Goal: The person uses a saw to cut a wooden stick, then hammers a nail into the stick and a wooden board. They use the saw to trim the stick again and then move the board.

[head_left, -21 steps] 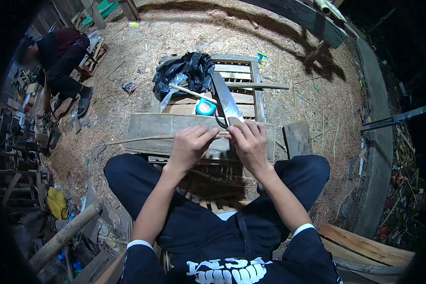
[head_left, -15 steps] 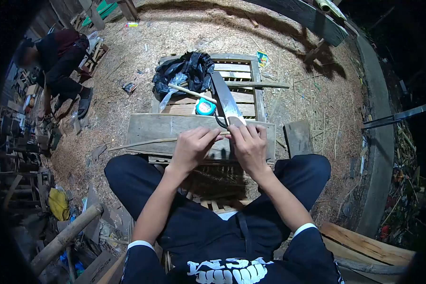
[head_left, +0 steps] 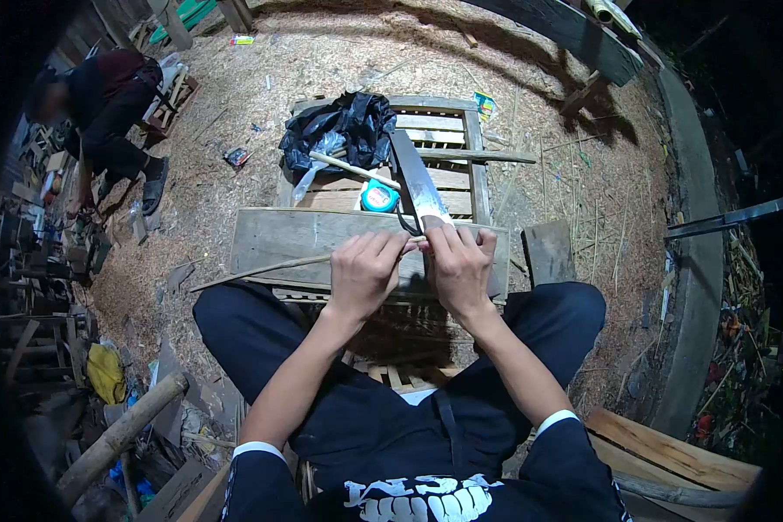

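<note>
Left hand (head_left: 362, 268) and right hand (head_left: 459, 268): grips closed around 1 stick (head_left: 278, 266) overhanging the board's (head_left: 274, 237) left edge.

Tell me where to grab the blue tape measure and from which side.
Grip the tape measure by the rim of its rounded case, probably best from above and the near left. It lies with its labelled face up, the pale stick runs along its far edge, and the saw blade lies close on its right.
</note>
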A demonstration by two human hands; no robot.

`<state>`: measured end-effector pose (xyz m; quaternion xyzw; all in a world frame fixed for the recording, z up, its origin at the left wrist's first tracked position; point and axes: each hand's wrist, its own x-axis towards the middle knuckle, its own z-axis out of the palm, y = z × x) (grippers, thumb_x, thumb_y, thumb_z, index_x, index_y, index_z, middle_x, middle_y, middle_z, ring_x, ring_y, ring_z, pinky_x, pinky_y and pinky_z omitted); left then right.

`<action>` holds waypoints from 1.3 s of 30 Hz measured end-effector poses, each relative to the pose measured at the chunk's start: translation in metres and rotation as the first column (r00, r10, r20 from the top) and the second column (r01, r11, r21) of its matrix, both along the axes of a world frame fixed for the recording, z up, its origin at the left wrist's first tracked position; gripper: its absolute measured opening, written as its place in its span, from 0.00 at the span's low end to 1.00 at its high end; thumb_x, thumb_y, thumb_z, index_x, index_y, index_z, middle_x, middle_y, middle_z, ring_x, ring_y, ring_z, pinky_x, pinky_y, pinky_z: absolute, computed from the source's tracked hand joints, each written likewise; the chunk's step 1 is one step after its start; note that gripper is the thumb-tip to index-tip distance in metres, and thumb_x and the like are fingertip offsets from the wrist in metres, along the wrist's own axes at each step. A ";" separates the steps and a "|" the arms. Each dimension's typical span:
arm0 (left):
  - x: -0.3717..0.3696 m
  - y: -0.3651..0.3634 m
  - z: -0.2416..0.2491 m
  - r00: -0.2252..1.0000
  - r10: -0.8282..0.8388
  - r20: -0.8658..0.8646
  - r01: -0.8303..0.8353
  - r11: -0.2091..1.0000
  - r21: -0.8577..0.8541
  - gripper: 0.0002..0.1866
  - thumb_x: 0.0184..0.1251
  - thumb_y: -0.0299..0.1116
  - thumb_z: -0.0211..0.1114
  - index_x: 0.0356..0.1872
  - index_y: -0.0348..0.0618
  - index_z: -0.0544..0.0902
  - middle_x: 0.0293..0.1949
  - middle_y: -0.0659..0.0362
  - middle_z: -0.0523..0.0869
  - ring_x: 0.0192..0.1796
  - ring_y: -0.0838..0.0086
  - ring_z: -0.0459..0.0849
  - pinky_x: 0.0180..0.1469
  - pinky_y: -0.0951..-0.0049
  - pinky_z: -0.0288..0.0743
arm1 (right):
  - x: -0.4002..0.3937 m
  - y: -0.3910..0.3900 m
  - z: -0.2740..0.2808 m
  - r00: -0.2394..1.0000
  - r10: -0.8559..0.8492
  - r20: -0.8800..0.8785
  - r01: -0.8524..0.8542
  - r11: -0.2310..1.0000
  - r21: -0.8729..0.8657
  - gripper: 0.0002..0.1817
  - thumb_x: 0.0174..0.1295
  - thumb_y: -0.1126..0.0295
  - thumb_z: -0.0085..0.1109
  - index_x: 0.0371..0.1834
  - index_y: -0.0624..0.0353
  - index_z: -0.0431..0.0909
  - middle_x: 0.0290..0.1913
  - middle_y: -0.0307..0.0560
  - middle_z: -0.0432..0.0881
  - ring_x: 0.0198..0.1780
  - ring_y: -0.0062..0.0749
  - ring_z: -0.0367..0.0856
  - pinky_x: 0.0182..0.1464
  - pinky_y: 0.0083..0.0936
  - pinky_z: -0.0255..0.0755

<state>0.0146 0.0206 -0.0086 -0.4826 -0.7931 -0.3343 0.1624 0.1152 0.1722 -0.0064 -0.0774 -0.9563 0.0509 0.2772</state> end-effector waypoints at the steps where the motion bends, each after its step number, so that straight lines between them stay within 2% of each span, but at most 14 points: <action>1: 0.000 0.001 0.001 1.000 0.007 0.001 -0.007 1.000 0.009 0.08 0.67 0.32 0.71 0.45 0.45 0.87 0.33 0.60 0.85 0.34 0.64 0.85 0.36 0.61 0.75 | -0.002 -0.001 0.002 1.000 -0.020 0.001 0.020 1.000 0.005 0.06 0.68 0.63 0.67 0.41 0.50 0.82 0.38 0.38 0.84 0.39 0.31 0.81 0.52 0.36 0.58; 2: -0.001 0.002 0.002 1.000 0.014 0.000 -0.014 1.000 0.018 0.08 0.67 0.31 0.70 0.45 0.45 0.87 0.33 0.60 0.85 0.34 0.65 0.85 0.36 0.62 0.75 | -0.004 -0.001 0.003 0.999 -0.040 0.002 0.040 0.999 0.010 0.08 0.68 0.60 0.68 0.37 0.49 0.80 0.37 0.37 0.84 0.36 0.30 0.82 0.51 0.35 0.58; 5: -0.005 0.005 0.007 0.998 0.059 -0.022 -0.059 0.998 0.032 0.09 0.67 0.31 0.75 0.46 0.45 0.90 0.32 0.58 0.88 0.33 0.62 0.87 0.34 0.61 0.76 | -0.010 -0.005 -0.004 0.991 -0.052 -0.122 0.046 0.998 -0.048 0.09 0.69 0.60 0.68 0.35 0.49 0.80 0.33 0.38 0.83 0.31 0.31 0.81 0.50 0.35 0.57; 8: -0.016 0.014 0.015 0.997 0.062 -0.054 -0.057 0.993 0.103 0.10 0.67 0.32 0.75 0.46 0.45 0.90 0.32 0.58 0.88 0.33 0.62 0.87 0.35 0.61 0.76 | -0.017 -0.008 0.003 0.988 -0.108 -0.111 0.096 0.989 -0.113 0.10 0.70 0.60 0.68 0.35 0.50 0.80 0.30 0.38 0.82 0.28 0.32 0.78 0.50 0.36 0.56; 14: -0.022 0.007 0.015 0.999 0.007 -0.047 0.001 0.986 0.166 0.12 0.64 0.33 0.79 0.48 0.46 0.92 0.32 0.58 0.88 0.32 0.62 0.86 0.34 0.62 0.76 | -0.017 0.010 0.007 0.991 -0.037 -0.126 0.034 0.999 -0.023 0.09 0.70 0.61 0.68 0.47 0.50 0.85 0.34 0.37 0.82 0.40 0.32 0.79 0.55 0.41 0.57; 18: -0.032 0.003 0.014 0.998 0.003 -0.057 0.008 0.981 0.195 0.15 0.61 0.31 0.81 0.50 0.47 0.92 0.34 0.60 0.89 0.31 0.63 0.85 0.34 0.62 0.74 | -0.018 0.016 0.010 0.980 0.026 -0.198 -0.051 0.991 -0.126 0.10 0.68 0.64 0.70 0.49 0.50 0.84 0.36 0.35 0.84 0.40 0.31 0.80 0.56 0.40 0.57; 20: -0.036 -0.002 0.014 0.995 0.001 -0.097 0.011 0.992 0.127 0.15 0.65 0.38 0.78 0.52 0.50 0.92 0.35 0.63 0.89 0.36 0.68 0.86 0.37 0.65 0.75 | -0.018 0.018 0.010 0.978 0.047 -0.204 -0.081 0.983 -0.164 0.11 0.68 0.65 0.71 0.50 0.50 0.84 0.36 0.35 0.85 0.40 0.31 0.81 0.56 0.40 0.57; 22: -0.037 -0.003 0.015 0.995 -0.011 -0.099 0.022 0.993 0.113 0.16 0.64 0.38 0.78 0.52 0.51 0.92 0.36 0.65 0.89 0.36 0.70 0.86 0.37 0.65 0.74 | -0.017 0.018 0.009 0.964 0.053 -0.262 -0.132 0.946 -0.297 0.11 0.69 0.66 0.71 0.51 0.51 0.83 0.35 0.35 0.85 0.38 0.31 0.81 0.56 0.39 0.57; 25: -0.037 -0.003 0.017 0.994 -0.071 -0.079 0.083 0.984 0.156 0.18 0.59 0.30 0.80 0.51 0.48 0.92 0.38 0.62 0.90 0.36 0.66 0.85 0.37 0.64 0.73 | -0.017 0.013 0.012 0.944 0.035 -0.328 -0.169 0.905 -0.390 0.10 0.72 0.67 0.69 0.52 0.51 0.81 0.34 0.37 0.86 0.34 0.31 0.81 0.56 0.38 0.56; 32: -0.038 -0.001 0.011 0.984 -0.158 -0.080 0.163 0.984 0.074 0.13 0.63 0.28 0.73 0.49 0.50 0.92 0.41 0.64 0.91 0.42 0.68 0.87 0.47 0.65 0.75 | -0.012 0.018 0.008 0.956 0.104 -0.275 -0.197 0.922 -0.334 0.09 0.74 0.69 0.67 0.52 0.52 0.79 0.30 0.37 0.85 0.32 0.32 0.81 0.56 0.38 0.58; 34: -0.037 0.001 0.010 0.979 -0.189 -0.082 0.194 0.979 0.066 0.14 0.62 0.27 0.71 0.49 0.50 0.92 0.42 0.64 0.91 0.44 0.69 0.88 0.50 0.65 0.75 | -0.007 0.017 0.007 0.986 0.123 -0.111 -0.161 0.865 -0.475 0.09 0.79 0.66 0.62 0.54 0.56 0.78 0.38 0.42 0.91 0.36 0.31 0.82 0.61 0.40 0.57; 35: -0.036 0.002 0.011 0.973 -0.214 -0.081 0.218 0.975 0.046 0.15 0.60 0.28 0.70 0.48 0.50 0.92 0.43 0.64 0.91 0.46 0.68 0.88 0.52 0.64 0.75 | -0.006 0.018 0.007 0.986 0.123 -0.113 -0.162 0.865 -0.474 0.09 0.79 0.66 0.62 0.54 0.56 0.78 0.38 0.42 0.91 0.36 0.31 0.82 0.61 0.40 0.57; 37: -0.038 0.003 0.003 0.963 -0.252 -0.096 0.254 0.967 0.016 0.18 0.56 0.29 0.69 0.49 0.51 0.92 0.45 0.63 0.90 0.49 0.68 0.88 0.56 0.62 0.75 | -0.006 0.017 0.012 0.980 0.187 0.067 -0.128 0.853 -0.506 0.09 0.80 0.64 0.60 0.55 0.55 0.79 0.39 0.42 0.90 0.39 0.33 0.84 0.60 0.40 0.59; 39: -0.040 0.002 -0.002 0.961 -0.265 -0.085 0.265 0.964 -0.011 0.19 0.56 0.29 0.69 0.51 0.52 0.91 0.45 0.63 0.90 0.50 0.68 0.87 0.59 0.61 0.75 | -0.006 0.018 0.012 0.979 0.203 0.015 -0.173 0.871 -0.460 0.10 0.79 0.62 0.60 0.53 0.55 0.79 0.36 0.42 0.89 0.38 0.36 0.84 0.58 0.40 0.60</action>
